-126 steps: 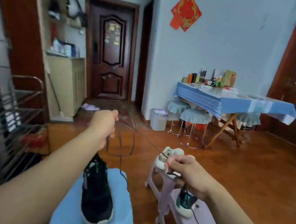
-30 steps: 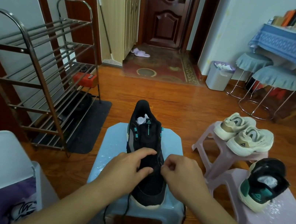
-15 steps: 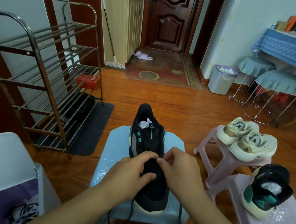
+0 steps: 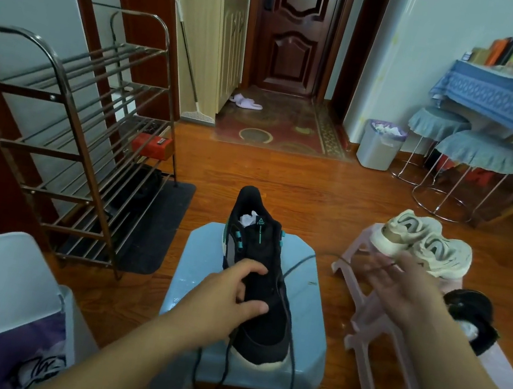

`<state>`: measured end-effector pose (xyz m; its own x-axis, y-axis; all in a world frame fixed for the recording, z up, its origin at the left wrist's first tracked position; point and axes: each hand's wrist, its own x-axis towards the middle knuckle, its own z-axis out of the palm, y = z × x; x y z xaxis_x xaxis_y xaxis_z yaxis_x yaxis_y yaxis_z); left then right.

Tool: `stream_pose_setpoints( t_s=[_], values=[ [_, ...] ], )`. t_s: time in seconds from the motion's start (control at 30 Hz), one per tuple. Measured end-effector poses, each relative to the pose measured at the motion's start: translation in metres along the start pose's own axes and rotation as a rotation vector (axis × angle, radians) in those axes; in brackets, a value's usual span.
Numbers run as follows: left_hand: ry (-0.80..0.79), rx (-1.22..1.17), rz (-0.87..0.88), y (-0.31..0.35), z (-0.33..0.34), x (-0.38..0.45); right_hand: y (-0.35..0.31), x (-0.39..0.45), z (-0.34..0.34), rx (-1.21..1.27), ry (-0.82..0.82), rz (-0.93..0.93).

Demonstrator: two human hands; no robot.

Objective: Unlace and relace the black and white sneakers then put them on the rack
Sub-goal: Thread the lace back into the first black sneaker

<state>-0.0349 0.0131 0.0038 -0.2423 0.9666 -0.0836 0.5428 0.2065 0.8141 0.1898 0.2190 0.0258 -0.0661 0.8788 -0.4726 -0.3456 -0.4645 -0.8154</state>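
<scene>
The black sneaker (image 4: 263,283) on the blue stool (image 4: 307,330) is gripped at its middle by the left hand (image 4: 225,297). A lace (image 4: 308,259) is pulled out to the right by the blurry right hand (image 4: 407,292); whether it's pinched can't be told.

soft daylight, motion-blurred right hand (image 4: 402,286), warped edges

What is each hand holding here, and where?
Left hand grips the sneaker at midfoot. Right hand, blurred, pulls the lace; exact hold unclear.
</scene>
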Motion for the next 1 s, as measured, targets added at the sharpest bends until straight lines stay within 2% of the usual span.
stream_pose_setpoints(
  t_s=[0.03, 0.07, 0.1, 0.13, 0.17, 0.23, 0.27, 0.3, 0.33, 0.47, 0.6, 0.73, 0.77, 0.8, 0.87, 0.93, 1.0],
  values=[
    [-0.024, -0.093, -0.052, 0.004, -0.008, 0.0, 0.007, -0.004, 0.009, -0.389, 0.038, -0.1],
    [-0.04, -0.19, -0.096, 0.009, -0.016, -0.002, 0.01, -0.015, 0.019, -0.747, 0.114, -0.3],
    [-0.062, -0.266, -0.116, 0.014, -0.025, -0.005, 0.012, -0.034, 0.032, -0.948, 0.122, -0.55],
    [-0.087, -0.306, -0.107, 0.018, -0.032, -0.011, 0.016, -0.055, 0.043, -0.997, -0.02, -0.72],
    [-0.116, -0.321, -0.072, 0.024, -0.039, -0.017, 0.025, -0.084, 0.052, -0.946, -0.284, -0.722],
    [-0.191, -0.328, 0.035, 0.035, -0.048, -0.03, 0.051, -0.13, 0.06, -0.784, -0.865, -0.384],
    [-0.228, -0.314, 0.072, 0.038, -0.052, -0.036, 0.064, -0.144, 0.06, -0.76, -1.023, -0.26],
    [-0.255, -0.268, 0.088, 0.038, -0.056, -0.039, 0.072, -0.15, 0.057, -0.771, -1.062, -0.21],
    [-0.267, -0.171, 0.094, 0.036, -0.061, -0.04, 0.073, -0.149, 0.055, -0.757, -1.027, -0.18],
    [-0.222, 0.4, 0.117, 0.007, -0.078, -0.043, 0.056, -0.132, 0.045, -0.787, -0.784, -0.076],
    [-0.042, 0.789, 0.01, -0.009, -0.082, -0.043, 0.05, -0.123, 0.031, -0.905, -0.914, 0.113],
    [0.21, 0.852, -0.185, -0.016, -0.086, -0.042, 0.04, -0.122, 0.022, -0.849, -1.024, 0.301],
    [0.194, 0.845, -0.239, -0.019, -0.089, -0.042, 0.034, -0.122, 0.021, -0.802, -1.046, 0.316],
    [0.097, 0.848, -0.296, -0.023, -0.093, -0.044, 0.027, -0.119, 0.017, -0.748, -1.062, 0.321],
    [-0.273, 0.868, -0.354, -0.027, -0.098, -0.049, 0.012, -0.11, 0.009, -0.577, -1.032, 0.293],
    [-0.636, 0.823, -0.345, -0.018, -0.092, -0.056, 0.001, -0.101, 0.007, -0.378, -0.899, 0.187],
    [-0.839, 0.794, -0.292, -0.003, -0.073, -0.061, -0.002, -0.099, 0.01, -0.184, -0.815, 0.081]
  ],
)
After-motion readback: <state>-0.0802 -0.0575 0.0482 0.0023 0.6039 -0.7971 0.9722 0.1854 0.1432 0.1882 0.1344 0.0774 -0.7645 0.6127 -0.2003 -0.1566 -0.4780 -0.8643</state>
